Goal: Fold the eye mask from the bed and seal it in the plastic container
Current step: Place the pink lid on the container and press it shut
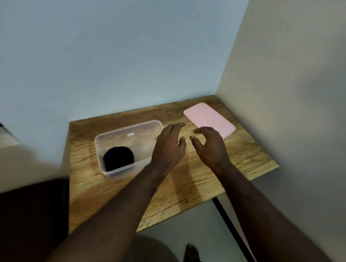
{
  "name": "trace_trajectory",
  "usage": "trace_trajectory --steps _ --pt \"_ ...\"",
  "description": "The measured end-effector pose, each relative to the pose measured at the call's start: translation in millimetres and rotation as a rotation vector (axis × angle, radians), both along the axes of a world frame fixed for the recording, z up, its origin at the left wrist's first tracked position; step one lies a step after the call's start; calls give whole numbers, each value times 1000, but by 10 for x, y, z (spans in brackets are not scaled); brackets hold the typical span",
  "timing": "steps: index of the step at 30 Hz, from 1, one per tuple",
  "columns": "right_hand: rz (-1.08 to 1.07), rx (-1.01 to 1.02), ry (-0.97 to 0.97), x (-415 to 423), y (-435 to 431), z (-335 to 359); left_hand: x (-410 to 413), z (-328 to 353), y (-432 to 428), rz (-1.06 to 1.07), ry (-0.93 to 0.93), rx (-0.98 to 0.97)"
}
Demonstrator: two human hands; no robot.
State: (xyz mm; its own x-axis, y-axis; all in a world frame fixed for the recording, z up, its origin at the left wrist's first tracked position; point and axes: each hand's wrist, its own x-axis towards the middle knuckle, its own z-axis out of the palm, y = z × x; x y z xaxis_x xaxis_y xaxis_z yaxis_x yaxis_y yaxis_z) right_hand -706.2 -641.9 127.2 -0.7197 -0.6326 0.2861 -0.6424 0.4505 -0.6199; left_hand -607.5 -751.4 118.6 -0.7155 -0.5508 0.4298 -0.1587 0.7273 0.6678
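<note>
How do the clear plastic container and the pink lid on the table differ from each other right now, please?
The container is see-through and deep; the lid is opaque pink and flat. The container holds the folded black eye mask; the lid is bare. The container sits left of both hands, the lid beyond them to the right. Both are rounded rectangles resting on the wooden table.

a small rectangular wooden table [185,183] with a light oak grain and dark cracks along its boards fits into the corner of two pale walls. a clear rectangular plastic container [116,142] without its lid stands directly on the left part of the tabletop. a flat pink rectangular plastic lid [209,118] lies directly on the far right part, near the corner, well apart from the container. bare wood shows between them.
</note>
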Motion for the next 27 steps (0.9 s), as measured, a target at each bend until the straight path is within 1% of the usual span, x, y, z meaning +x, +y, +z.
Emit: trace_trajectory --steps 2,5,8,12,18,22,25,27 --pt "-39 5 -2 -186 96 -19 -189 32 104 -48 -35 -30" --pt "-56 62 -24 -471 186 -105 -473 38 227 -101 -68 -11" --pt "-61 192 -47 -764 277 -273 -746 -21 348 -74 -105 63" --pt "-45 366 -45 -1083 341 -479 -1002 -183 472 -55 -217 62" --pt "-3 553 31 -1467 283 -616 -1257 -360 551 15 -335 159" --pt "-4 635 53 -1686 247 -688 -1331 -476 586 8 -355 182" --pt "54 729 42 -1794 271 -759 -1357 -506 602 5 -366 189" --pt "72 727 43 -1820 283 -831 -1360 -526 592 16 -370 200"
